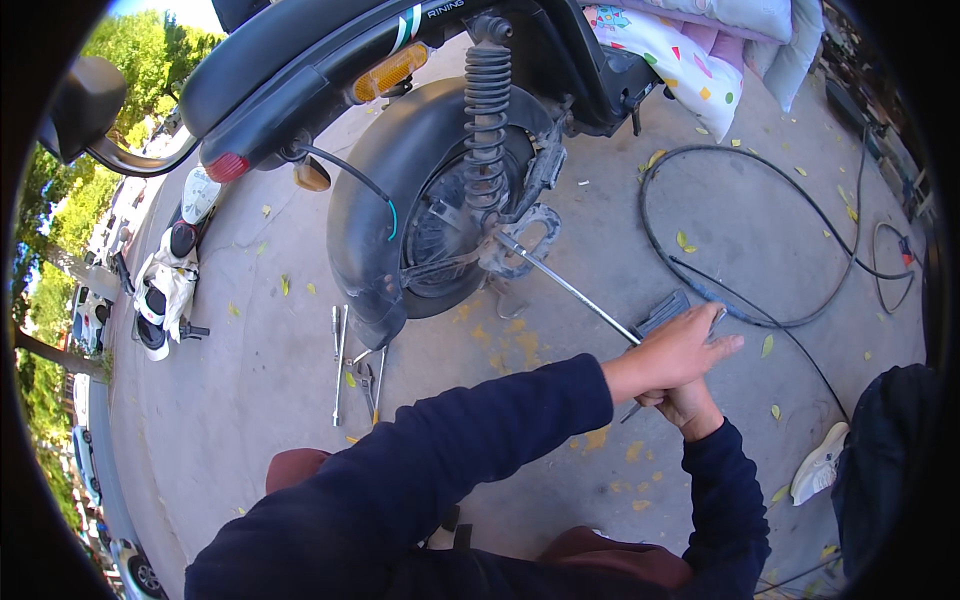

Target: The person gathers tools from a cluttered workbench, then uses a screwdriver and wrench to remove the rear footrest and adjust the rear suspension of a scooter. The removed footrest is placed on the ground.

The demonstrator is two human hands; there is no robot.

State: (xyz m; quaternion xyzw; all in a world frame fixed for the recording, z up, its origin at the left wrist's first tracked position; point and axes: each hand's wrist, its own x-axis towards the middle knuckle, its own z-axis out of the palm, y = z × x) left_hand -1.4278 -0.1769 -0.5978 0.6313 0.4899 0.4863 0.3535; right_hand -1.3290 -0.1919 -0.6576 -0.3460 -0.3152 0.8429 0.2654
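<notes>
A long T-handle socket wrench (585,302) slants from the hub of a scooter's rear wheel (450,225) down to my hands. My left hand (675,352) presses over the upper part of its handle, closed on it, with one digit sticking out to the right. Just below, my right hand (690,402) is wrapped round the lower part, its fingers partly hidden by the left. The wrench's far end meets the axle area beside the spring shock absorber (488,120). A grey ribbed object (662,312) lies behind my hands; its kind is unclear.
Several hand tools lie left of my arm, among them an adjustable wrench (363,378) and a long metal bar (340,370). A black hose (650,215) loops over the ground at right. A person's shoe (820,465) stands at lower right. A quilt (690,60) hangs from the scooter.
</notes>
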